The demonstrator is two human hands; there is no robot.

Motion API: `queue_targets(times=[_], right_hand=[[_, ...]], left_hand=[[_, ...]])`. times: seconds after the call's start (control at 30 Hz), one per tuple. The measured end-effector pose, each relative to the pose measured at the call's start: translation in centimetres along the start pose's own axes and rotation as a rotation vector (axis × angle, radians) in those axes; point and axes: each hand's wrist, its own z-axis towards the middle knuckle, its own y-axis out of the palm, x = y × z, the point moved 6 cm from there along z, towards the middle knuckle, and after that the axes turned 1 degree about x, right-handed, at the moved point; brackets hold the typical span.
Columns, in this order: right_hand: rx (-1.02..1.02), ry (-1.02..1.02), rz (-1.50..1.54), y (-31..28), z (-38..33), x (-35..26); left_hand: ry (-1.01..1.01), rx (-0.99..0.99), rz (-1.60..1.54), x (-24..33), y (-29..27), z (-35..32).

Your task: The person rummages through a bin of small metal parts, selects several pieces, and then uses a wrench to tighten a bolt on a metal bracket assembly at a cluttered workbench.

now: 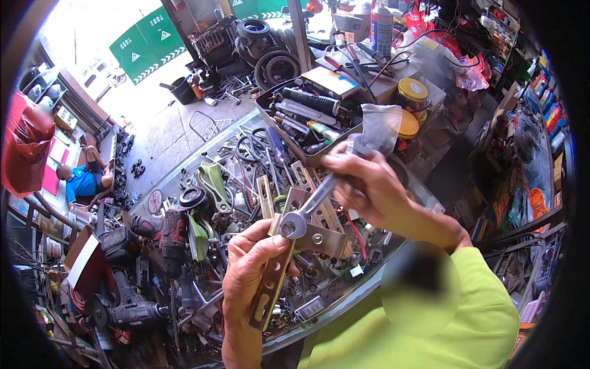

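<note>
My left hand [249,261] is closed around a slotted metal bracket [270,292], thumb along its face near the top. A flat plate [329,241] with a round hole juts out from the bracket to the right. My right hand [372,184] grips a combination wrench [318,197] by its far end. The wrench's lower head sits around a bolt head [287,229] on the bracket, just above my left thumb. Behind my left wrist a shiny metal bar [203,306] sticks out to the left; its other end is hidden.
Several slotted brackets [265,195] and loose hardware cover the glass-topped counter. Cordless drills [165,237] and an angle grinder [126,304] lie left. A tool tray [289,132] and yellow-lidded jars [412,91] stand beyond. A person in blue [83,181] sits at far left.
</note>
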Motion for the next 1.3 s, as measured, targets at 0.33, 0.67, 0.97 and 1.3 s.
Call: queue_targets(times=[0.33, 0.67, 0.97, 1.3], right_hand=[[-0.732, -1.071, -1.175, 5.9, -10.3, -1.8], [-0.215, -0.822, -0.616, 5.9, -5.3, -5.8], [-0.240, -0.196, 0.033, 0.9, -1.1, -3.4], [-0.394, -0.074, 0.219, -0.3, 0.5, -1.6]], left_hand=[[-0.098, -0.040, -0.063, -2.7, -1.2, 0.8], [-0.156, -0.146, -0.062, -2.5, -0.2, 0.2], [-0.177, -0.250, -0.109, -1.9, 0.2, -0.1], [-0.234, -0.265, -0.046, -2.4, 0.7, -0.2]])
